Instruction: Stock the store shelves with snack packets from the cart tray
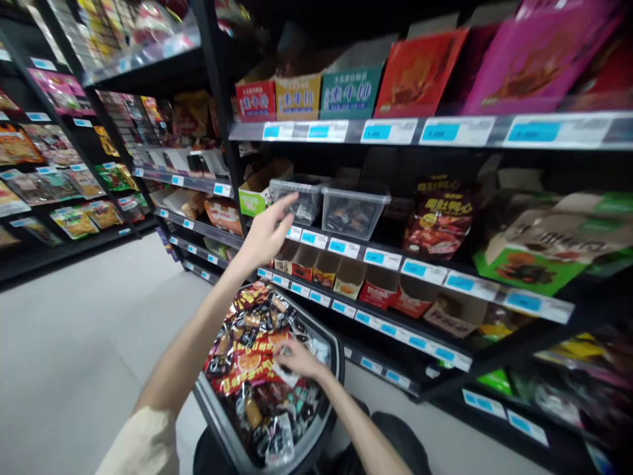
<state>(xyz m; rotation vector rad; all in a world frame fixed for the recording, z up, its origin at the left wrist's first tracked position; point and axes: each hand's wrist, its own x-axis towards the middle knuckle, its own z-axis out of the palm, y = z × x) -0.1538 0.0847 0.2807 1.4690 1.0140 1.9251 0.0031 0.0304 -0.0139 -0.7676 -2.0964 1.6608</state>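
My left hand is raised in front of the shelf with its fingers apart and nothing in them. Its fingertips overlap the front of a clear plastic bin of dark-wrapped snacks; whether they touch it I cannot tell. A second clear bin stands just to the right. Lower down, my right hand reaches into a grey-rimmed basket full of small wrapped snacks. A whitish packet lies right under its fingers. Blur hides whether they grip it. Red packets with orange pictures lie beside this hand.
Small open boxes line the shelf below the bins. Red, yellow and teal cartons stand above. A dark red snack bag and a green box are at right. Grey floor lies left, with more shelving beyond.
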